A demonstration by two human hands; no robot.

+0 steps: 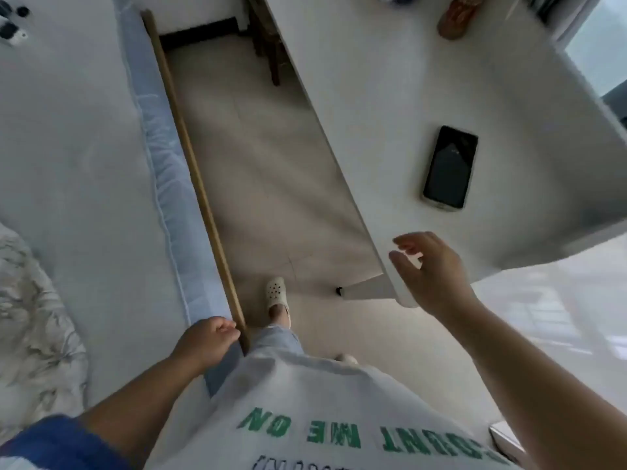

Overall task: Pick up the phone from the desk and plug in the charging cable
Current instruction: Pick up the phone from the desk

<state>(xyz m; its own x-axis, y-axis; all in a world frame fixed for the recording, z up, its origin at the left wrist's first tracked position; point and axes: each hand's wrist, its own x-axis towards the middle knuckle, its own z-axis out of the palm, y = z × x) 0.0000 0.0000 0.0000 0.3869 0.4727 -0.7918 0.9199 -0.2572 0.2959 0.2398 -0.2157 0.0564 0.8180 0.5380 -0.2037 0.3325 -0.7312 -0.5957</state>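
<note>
bare desk (380, 106) all around the phone (450, 168), open on every side. right hand (432, 271) over the near desk corner, fingers (405, 242) spread, clear gap up to the phone. brown object (453, 16) well apart at the far end.

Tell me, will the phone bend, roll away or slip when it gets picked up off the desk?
The phone looks like a stiff flat slab, so it probably won't bend. Lying flat on the desk, it shouldn't roll. Its glossy face may be slippery, so the open right hand likely needs its edges.
</note>
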